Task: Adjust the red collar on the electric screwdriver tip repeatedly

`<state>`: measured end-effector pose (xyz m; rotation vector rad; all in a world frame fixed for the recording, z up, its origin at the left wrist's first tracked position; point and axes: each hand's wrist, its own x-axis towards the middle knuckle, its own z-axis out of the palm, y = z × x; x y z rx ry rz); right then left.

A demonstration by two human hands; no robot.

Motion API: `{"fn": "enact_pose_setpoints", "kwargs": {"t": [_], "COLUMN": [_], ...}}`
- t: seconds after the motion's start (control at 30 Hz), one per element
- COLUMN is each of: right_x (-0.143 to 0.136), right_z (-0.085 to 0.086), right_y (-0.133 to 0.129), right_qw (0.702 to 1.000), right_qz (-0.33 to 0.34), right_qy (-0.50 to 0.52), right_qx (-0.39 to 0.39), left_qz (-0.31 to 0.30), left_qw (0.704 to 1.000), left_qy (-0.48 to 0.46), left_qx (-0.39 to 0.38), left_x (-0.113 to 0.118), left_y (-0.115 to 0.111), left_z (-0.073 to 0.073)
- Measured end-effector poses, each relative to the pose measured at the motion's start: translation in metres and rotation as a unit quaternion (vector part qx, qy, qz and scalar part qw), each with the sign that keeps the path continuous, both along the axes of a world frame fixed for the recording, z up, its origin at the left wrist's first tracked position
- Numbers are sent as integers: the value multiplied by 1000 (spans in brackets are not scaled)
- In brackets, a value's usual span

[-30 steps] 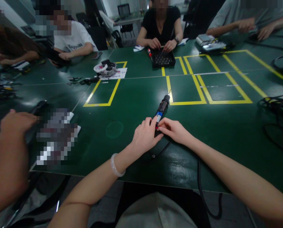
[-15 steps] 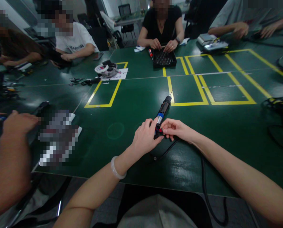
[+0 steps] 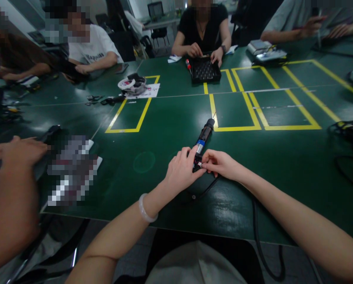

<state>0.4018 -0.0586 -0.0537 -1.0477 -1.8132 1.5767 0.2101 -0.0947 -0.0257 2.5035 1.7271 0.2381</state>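
One black tool (image 3: 205, 133) lay inside the green table's (image 3: 176, 215) near edge, angled away from us, our left hand (image 3: 178, 170) curled over its rear, seemingly to steady it while our right hand (image 3: 222, 163), nearly closed, pinched a small silvery part (image 3: 200, 164) there.

the black tool (image 3: 204, 135) with a blue band and silver section lies slanted on the table (image 3: 170, 118), its thin tip pointing away.

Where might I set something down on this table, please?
Bare table lies between the left hand and the leftmost yellow tape, and between the right hand and the dark cables. It is crowded around the handheld tool.
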Motion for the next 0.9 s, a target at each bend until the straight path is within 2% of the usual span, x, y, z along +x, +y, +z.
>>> {"fn": "enact_pose_setpoints", "kwargs": {"t": [0.13, 0.3, 0.5, 0.67, 0.9], "right_x": [0, 0, 11, 22, 24], "right_z": [1, 3, 4, -2, -6], "right_y": [1, 2, 8, 18, 20], "right_qw": [999, 999, 995, 988, 987], "right_qz": [-23, -36, -73, -127, -128], "right_qy": [-19, -1, -18, -16, -19], "right_qx": [40, 13, 65, 92, 96], "left_qz": [13, 18, 17, 56, 167], "left_qw": [1000, 1000, 998, 995, 982], "left_qy": [11, 21, 54, 77, 84], "left_qx": [-3, -6, 9, 20, 1], "left_x": [3, 5, -9, -39, -106], "left_y": [0, -1, 3, 16, 54], "left_z": [3, 5, 5, 4, 6]}}
